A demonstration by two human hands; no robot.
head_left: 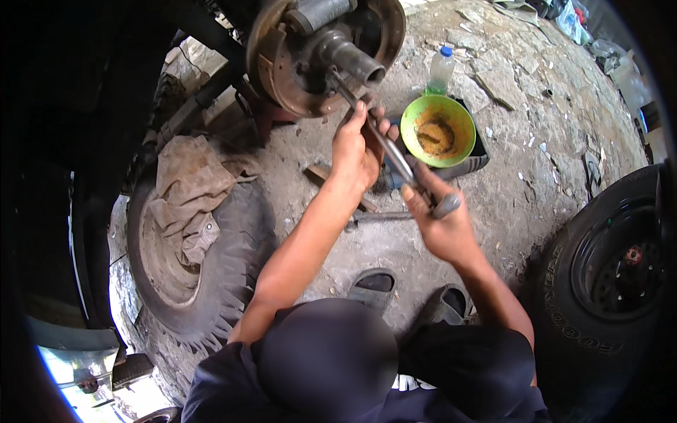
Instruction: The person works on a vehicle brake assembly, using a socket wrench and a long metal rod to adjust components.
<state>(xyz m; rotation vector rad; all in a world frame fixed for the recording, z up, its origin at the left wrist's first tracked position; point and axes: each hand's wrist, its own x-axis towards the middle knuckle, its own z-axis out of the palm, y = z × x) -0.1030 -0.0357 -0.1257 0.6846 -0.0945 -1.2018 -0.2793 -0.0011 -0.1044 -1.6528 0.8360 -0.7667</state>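
Note:
A long steel bar slants from the wheel hub down toward my right. Its far end meets the brake assembly beside the protruding hub tube; whether it fits onto a bolt there I cannot tell. My left hand is closed around the bar's upper part, thumb along it. Lower down, my right hand grips the bar near its rounded end. Just beyond my right hand is a green bowl smeared with brown-orange grease, with a dark stick-like piece lying in it.
A worn tyre with a brown cloth on it lies left. Another wheel stands at right. A clear bottle with a blue cap is behind the bowl. A metal rod lies on the cracked ground near my sandals.

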